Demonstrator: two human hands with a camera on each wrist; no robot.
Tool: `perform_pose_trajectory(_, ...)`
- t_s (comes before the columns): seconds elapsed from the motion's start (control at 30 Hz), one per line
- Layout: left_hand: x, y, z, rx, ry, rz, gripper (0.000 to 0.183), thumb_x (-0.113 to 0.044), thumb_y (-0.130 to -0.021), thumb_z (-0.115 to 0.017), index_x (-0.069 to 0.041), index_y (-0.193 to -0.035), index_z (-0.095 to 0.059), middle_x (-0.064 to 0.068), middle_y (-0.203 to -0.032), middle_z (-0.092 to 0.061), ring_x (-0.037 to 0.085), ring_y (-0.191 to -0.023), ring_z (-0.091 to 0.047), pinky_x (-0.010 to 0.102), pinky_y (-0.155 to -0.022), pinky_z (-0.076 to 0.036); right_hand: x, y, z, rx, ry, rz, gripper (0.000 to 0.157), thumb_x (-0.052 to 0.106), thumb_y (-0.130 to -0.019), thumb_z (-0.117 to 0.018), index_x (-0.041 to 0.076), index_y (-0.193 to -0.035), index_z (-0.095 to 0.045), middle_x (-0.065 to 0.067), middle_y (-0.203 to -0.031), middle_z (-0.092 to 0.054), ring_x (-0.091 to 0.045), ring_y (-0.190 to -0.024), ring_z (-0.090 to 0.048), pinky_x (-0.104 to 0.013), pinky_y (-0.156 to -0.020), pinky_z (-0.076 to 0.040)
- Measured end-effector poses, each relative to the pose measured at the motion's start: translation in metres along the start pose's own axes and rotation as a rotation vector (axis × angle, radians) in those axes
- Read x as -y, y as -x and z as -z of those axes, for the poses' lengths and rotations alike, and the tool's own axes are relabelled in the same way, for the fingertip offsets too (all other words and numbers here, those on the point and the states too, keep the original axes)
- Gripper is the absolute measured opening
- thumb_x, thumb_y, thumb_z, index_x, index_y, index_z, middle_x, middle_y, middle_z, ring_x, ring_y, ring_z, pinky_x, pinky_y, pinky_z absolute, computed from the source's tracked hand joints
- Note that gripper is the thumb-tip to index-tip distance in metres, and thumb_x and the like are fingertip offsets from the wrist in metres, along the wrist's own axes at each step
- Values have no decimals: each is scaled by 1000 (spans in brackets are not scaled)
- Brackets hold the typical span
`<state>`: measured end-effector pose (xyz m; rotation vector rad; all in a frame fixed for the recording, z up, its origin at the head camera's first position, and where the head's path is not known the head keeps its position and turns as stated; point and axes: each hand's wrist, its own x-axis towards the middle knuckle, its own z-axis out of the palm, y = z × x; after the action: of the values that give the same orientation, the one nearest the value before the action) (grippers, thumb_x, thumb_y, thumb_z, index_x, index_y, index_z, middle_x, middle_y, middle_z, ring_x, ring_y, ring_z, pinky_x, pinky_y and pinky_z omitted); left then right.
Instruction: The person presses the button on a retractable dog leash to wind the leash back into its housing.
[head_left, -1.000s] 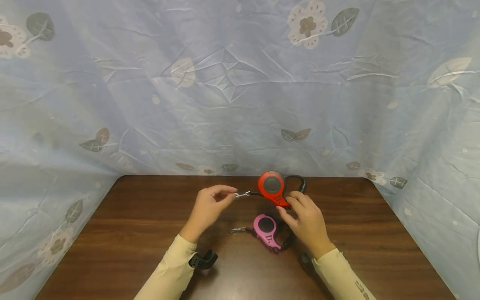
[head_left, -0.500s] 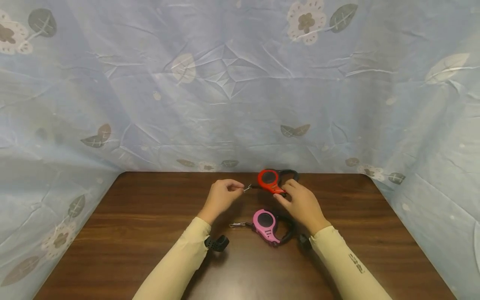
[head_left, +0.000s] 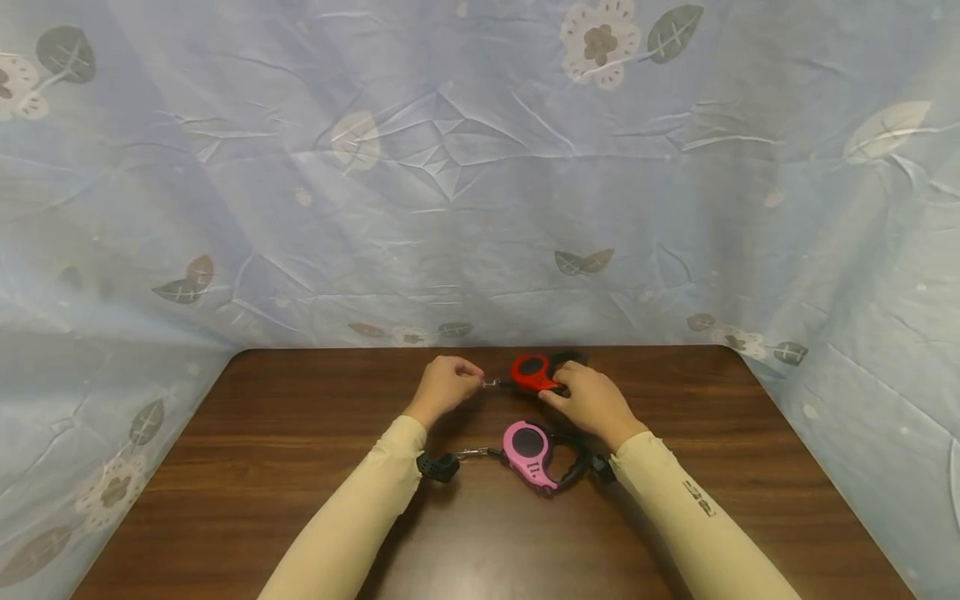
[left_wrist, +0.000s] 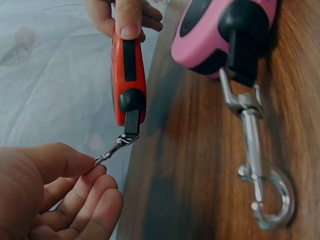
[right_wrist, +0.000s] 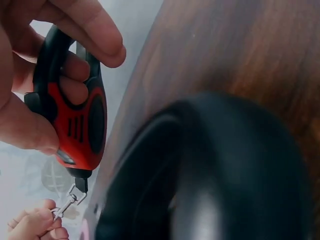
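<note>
A red and black retractable leash is at the back of the table, between my two hands. My left hand pinches the end of its silver snap hook between thumb and finger. My right hand grips the leash by its black handle, with fingers through the loop in the right wrist view and the thumb on the red casing. Nearer to me, a pink retractable leash lies on the table, its own snap hook pointing left. Whether the red leash touches the table I cannot tell.
The brown wooden table ends at a pale blue curtain with flowers and leaves, which hangs behind it and along both sides. Black wrist bands with cameras sit low over the table near the pink leash.
The red leash has come down and slightly left, between both hands. My left hand has moved right and forward with its hook; my right hand has moved forward. The pink leash stays put.
</note>
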<state>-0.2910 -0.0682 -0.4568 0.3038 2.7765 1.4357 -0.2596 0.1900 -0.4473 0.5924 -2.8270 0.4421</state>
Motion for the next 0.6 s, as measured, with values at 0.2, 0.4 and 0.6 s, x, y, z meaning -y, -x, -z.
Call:
perform_pose_trajectory(0.2,5,0,-2,16,4,40,12,-13,-85,-68,-7,-93,-74,1,-75,-70,11,-59,-63,26,-50,-50,-1,2,-7,68,-7,-29,37,42,-85,-69,10,-103,-71,-3,-99,-63,-21,-86,-62,-41,-79,-51)
perform_pose_trajectory(0.4,10,-1,-5,27,-4,75,9,-13,-85,-68,-9,-91,-74,1,-76,-70,11,-61,-63,26,-52,-50,-6,3,-14,114,2,-57,43,43,-86,-67,8,-109,-69,-8,-113,-63,-28,-99,-63,-46,-87,-49)
perform_pose_trajectory(0.6,14,-1,-6,31,-77,77,10,-16,-85,-68,-10,-91,-74,-1,-72,-69,11,-62,-61,26,-56,-49,-7,3,-18,168,30,-85,45,41,-87,-63,6,-115,-65,-11,-123,-58,-30,-103,-61,-47,-89,-48)
